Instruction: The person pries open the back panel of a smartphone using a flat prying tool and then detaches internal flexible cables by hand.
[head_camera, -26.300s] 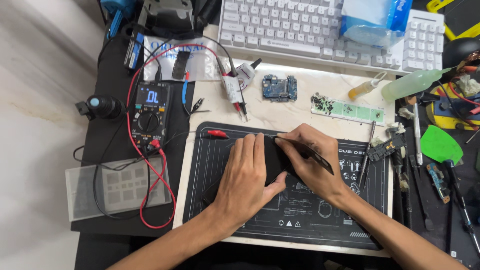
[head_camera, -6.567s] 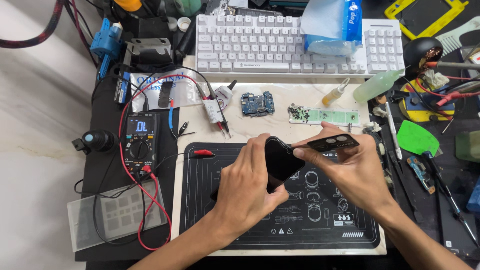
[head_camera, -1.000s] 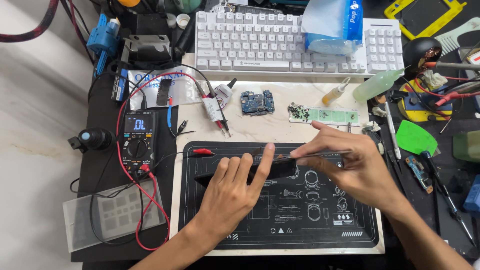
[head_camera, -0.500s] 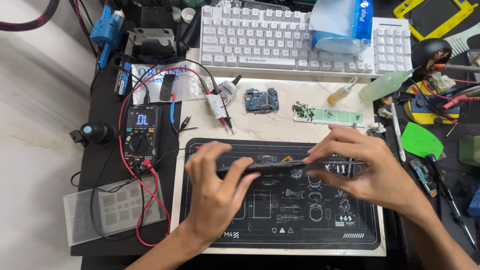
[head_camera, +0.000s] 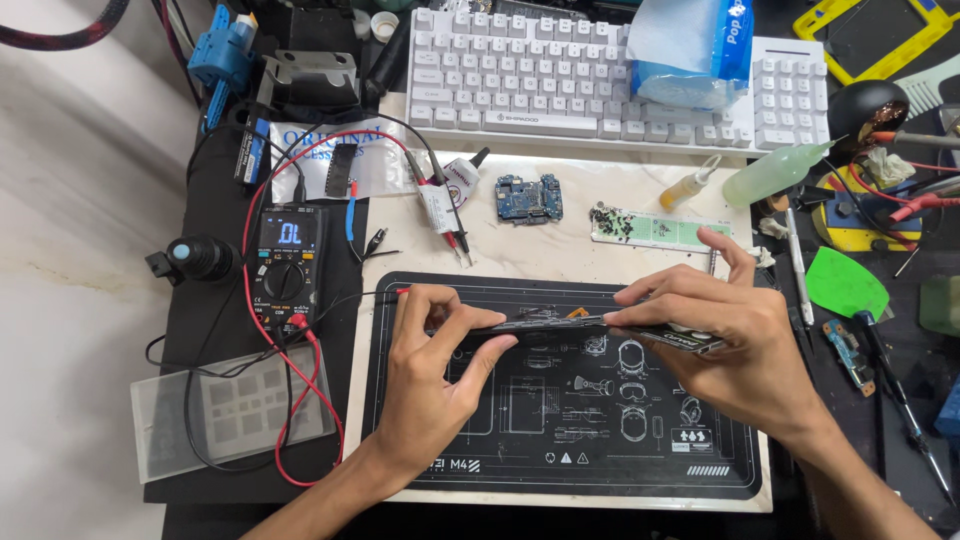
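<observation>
- Lower centre of frame: left hand (head_camera: 435, 375) pinches the left end of a thin dark phone (head_camera: 560, 322), thumb under, fingers curled over the top edge.
- Right of centre: right hand (head_camera: 735, 345) pinches the phone's right end, fingers laid flat along its upper face, index finger lifted.
- We see the phone edge-on, held just above the black work mat (head_camera: 560, 440), long axis running left to right across the frame, roughly level, thin edge facing the camera.
- Our read: the two hands are parting or flexing the phone along its seam; we judge the next move wants steady, even pull at both ends without twisting. Whether the seam has opened we cannot tell.
- Left of the mat: multimeter (head_camera: 288, 265) with red leads (head_camera: 300, 400); a clear parts tray (head_camera: 232, 420) below it.
- Upper centre on the bench (head_camera: 560, 235): small blue circuit board (head_camera: 530, 198), pale screw strip (head_camera: 655, 228).
- Far top: white keyboard (head_camera: 560, 75); green squeeze bottle (head_camera: 775, 172) at upper right.
</observation>
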